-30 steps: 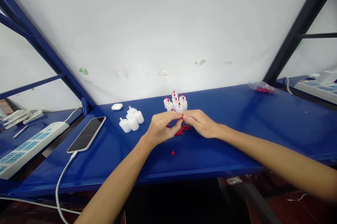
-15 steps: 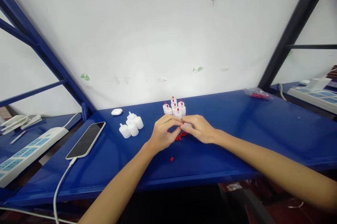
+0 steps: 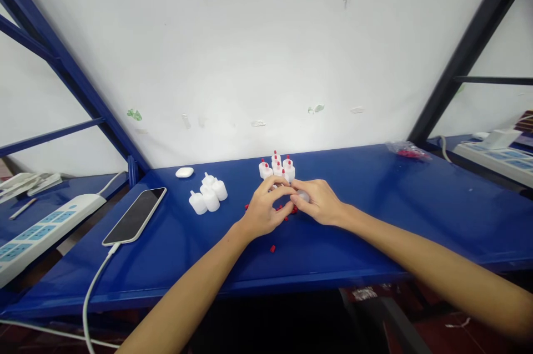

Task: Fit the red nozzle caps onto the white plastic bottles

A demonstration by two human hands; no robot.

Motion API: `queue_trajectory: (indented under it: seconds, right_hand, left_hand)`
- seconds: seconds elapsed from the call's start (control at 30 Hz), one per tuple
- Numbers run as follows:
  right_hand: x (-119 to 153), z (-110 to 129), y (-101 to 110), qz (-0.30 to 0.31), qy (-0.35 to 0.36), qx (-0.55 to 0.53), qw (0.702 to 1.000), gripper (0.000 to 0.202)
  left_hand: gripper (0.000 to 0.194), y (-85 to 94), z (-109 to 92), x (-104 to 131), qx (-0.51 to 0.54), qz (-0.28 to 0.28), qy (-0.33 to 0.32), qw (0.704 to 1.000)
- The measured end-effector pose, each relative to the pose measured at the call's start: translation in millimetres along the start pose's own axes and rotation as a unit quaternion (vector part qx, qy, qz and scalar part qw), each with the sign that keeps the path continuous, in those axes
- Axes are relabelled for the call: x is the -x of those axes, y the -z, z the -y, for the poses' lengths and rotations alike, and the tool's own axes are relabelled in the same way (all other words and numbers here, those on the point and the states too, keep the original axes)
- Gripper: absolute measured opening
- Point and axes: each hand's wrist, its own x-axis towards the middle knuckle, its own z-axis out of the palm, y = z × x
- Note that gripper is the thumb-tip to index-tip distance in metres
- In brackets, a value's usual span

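My right hand [image 3: 318, 202] is closed around a small white squeeze bottle [image 3: 303, 196], most of it hidden by the fingers. The fingertips of my left hand [image 3: 268, 207] are pinched together at the bottle's nozzle end, on a red cap that is almost wholly covered. Loose red caps [image 3: 295, 210] lie on the table under and between my hands, and a single red cap [image 3: 272, 249] lies nearer the front edge. Just behind my hands stand several white bottles with red caps [image 3: 267, 170]. To the left is a group of white bottles without caps [image 3: 209, 198].
A phone [image 3: 135, 216] with a white charging cable [image 3: 96, 282] lies on the blue table [image 3: 375, 198] at left. Behind it is a white earbud case [image 3: 184, 172]. A clear bag with red pieces [image 3: 408, 151] lies at the back right. Power strips [image 3: 50, 232] flank the table.
Both hands stay together at the bottle, and their fingers have shifted slightly; more of the bottle shows by my right hand. The camera view has moved a little.
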Motion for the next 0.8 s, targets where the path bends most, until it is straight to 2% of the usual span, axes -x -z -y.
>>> queue_trajectory:
  seconds: [0.13,0.27,0.3,0.47,0.63,0.8]
  right_hand:
    - [-1,-4,1,0.014,-0.008,0.014,1.000,0.047]
    - [-3,-18,7,-0.003,-0.040,-0.033,0.999,0.054]
    - [-4,-22,9,-0.007,-0.044,-0.044,0.998,0.054]
    - [-5,-38,10,-0.040,-0.018,-0.116,0.992,0.051]
    - [-4,-45,0,-0.128,0.019,-0.211,0.969,0.051]
    - [-4,-43,0,-0.212,0.034,-0.260,0.941,0.051]
  left_hand:
    - [0.008,5.2,1,-5,0.018,-0.020,0.037,0.999]
    - [0.004,12.0,27,-8,-0.064,-0.115,0.123,0.984]
    - [0.005,13.3,36,-8,-0.092,-0.120,0.146,0.978]
    - [0.014,14.9,63,-8,-0.143,-0.060,0.174,0.973]
    - [0.015,14.6,66,-9,-0.138,-0.014,0.190,0.972]
    - [0.013,15.1,65,-9,-0.139,-0.013,0.190,0.972]
